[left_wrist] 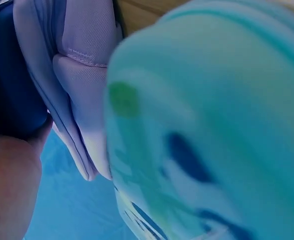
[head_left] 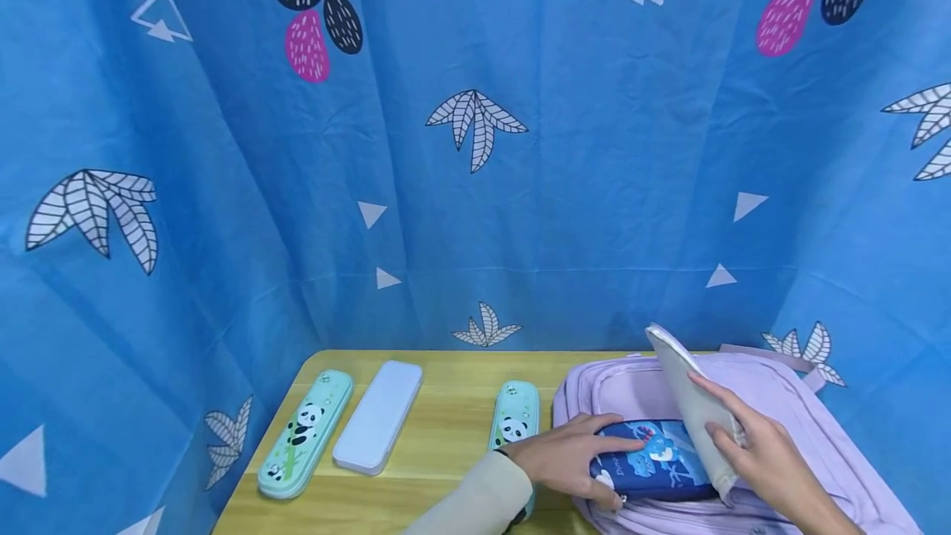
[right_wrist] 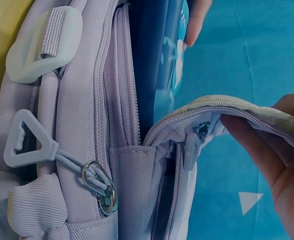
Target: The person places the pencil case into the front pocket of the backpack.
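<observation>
A lilac backpack (head_left: 806,428) lies on the table at the right. My left hand (head_left: 565,456) grips the left end of a navy dinosaur pencil case (head_left: 669,456), fingers over its printed top and thumb at the near edge. In the right wrist view the case (right_wrist: 154,60) stands within the unzipped front pocket. My right hand (head_left: 765,448) pinches the edge of the pocket's pale flap (head_left: 687,403) and holds it raised. A metal zip slider with a grey pull (right_wrist: 191,150) hangs at the flap's inner side.
Left of the backpack lies a mint panda pencil case (head_left: 514,411), partly behind my left forearm. Farther left are a plain white case (head_left: 379,419) and another mint panda case (head_left: 306,432). A blue patterned curtain (head_left: 475,213) surrounds the wooden table (head_left: 438,452).
</observation>
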The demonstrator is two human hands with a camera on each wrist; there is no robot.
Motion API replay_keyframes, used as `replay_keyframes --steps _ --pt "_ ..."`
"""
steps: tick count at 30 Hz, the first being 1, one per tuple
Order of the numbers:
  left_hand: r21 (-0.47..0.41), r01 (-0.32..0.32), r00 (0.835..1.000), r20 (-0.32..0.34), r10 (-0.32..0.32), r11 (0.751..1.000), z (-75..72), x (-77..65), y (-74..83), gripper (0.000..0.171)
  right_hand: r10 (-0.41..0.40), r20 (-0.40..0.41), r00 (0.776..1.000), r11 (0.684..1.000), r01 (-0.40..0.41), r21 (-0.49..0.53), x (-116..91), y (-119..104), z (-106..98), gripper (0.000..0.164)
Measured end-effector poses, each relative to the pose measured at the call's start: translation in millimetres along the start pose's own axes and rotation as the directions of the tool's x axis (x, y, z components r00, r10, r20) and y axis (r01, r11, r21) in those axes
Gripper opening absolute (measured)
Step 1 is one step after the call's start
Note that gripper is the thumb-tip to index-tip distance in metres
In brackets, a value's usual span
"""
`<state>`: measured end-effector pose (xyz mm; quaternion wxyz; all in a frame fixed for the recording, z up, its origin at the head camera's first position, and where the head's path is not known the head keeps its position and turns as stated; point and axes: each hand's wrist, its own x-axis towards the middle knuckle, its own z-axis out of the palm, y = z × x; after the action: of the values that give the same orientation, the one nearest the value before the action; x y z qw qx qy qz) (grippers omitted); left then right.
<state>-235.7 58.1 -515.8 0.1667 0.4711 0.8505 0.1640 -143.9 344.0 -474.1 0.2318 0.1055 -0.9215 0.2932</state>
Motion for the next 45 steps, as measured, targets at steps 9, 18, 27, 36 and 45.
replay_keyframes --steps 9,18,27,36,45 --pt "0.037 -0.006 1.0 0.028 0.005 0.999 -0.5 9.2 8.7 0.082 0.023 0.028 0.999 1.0 -0.023 -0.007 0 -2 2 0.075" --pt "0.026 0.051 0.996 -0.078 -0.049 0.998 10.0 -3.9 5.1 0.079 0.02 0.02 1.0 1.0 -0.019 -0.011 0 -2 2 0.074" --pt "-0.108 0.209 0.947 -0.227 -0.229 0.972 19.7 -27.7 9.2 0.08 -0.003 -0.003 1.0 1.0 0.003 -0.002 -1 -2 2 0.075" --pt "-0.135 0.308 0.892 -0.303 -0.336 0.942 27.1 -39.6 10.1 0.088 0.012 0.002 1.0 1.0 -0.012 -0.012 -1 -3 3 0.075" --pt "-0.088 0.317 0.875 -0.358 -0.327 0.944 35.1 -35.4 12.4 0.087 0.035 0.018 0.999 0.999 -0.035 0.001 -3 -4 4 0.073"
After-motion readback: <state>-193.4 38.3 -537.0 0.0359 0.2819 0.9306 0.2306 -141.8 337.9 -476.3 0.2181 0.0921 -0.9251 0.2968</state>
